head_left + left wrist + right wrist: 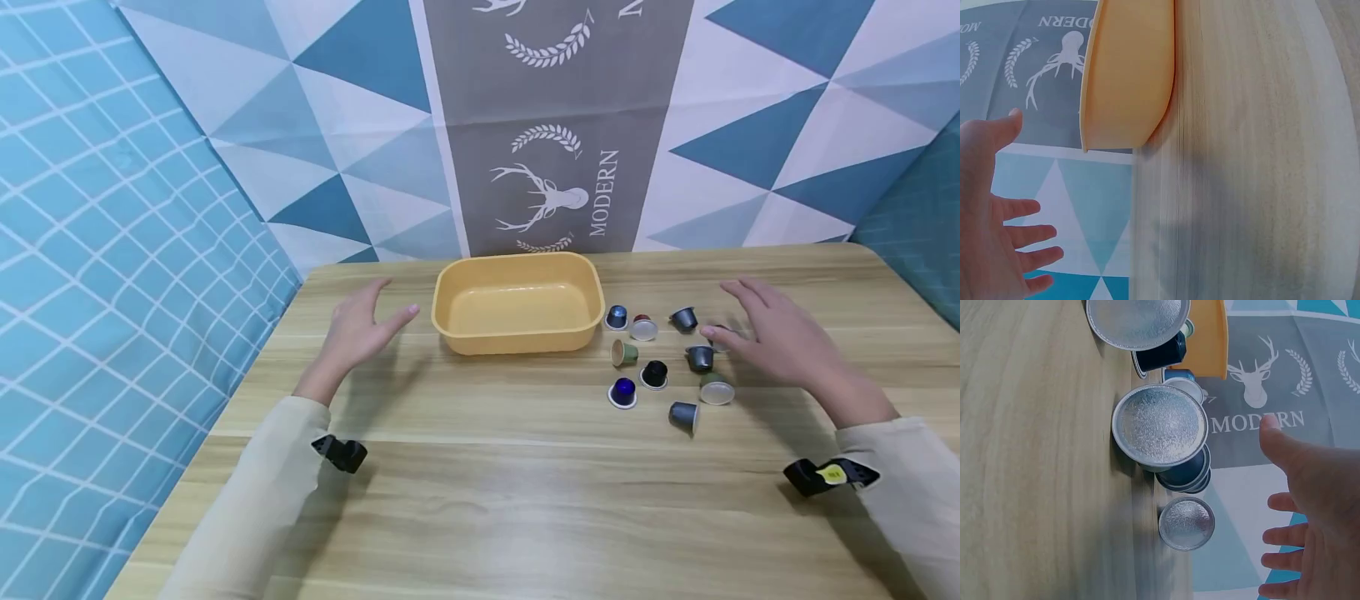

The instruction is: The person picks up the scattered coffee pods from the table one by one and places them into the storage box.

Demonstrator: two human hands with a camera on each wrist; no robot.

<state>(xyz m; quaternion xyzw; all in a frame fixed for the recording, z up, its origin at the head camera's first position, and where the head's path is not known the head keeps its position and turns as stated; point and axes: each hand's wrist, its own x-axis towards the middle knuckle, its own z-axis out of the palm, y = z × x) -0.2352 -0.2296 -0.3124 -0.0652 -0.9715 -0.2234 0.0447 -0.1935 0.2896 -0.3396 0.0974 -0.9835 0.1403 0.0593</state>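
Note:
My left hand (pixel 356 332), thumb spread from the fingers, hovers to the left of a yellow plastic basin (pixel 517 343) and holds nothing. In the left wrist view its fingers stand apart, away from the basin's side (pixel 1125 81). My right hand (pixel 783 337) is held over the right edge of several coffee capsules, fingers extended and nothing in its grasp. Its thumb partly covers one capsule in the head view. Nearby lie a dark grey capsule (pixel 700 359), a green capsule with a silver lid (pixel 717 390), a black capsule (pixel 655 373) and a blue capsule (pixel 623 392).
Close to the basin's right end are a light blue capsule (pixel 617 317), a red capsule with its lid forward (pixel 643 327) and a tan-lidded green capsule (pixel 623 353). The wooden table (pixel 480 500) meets a patterned cloth (pixel 555 125) behind.

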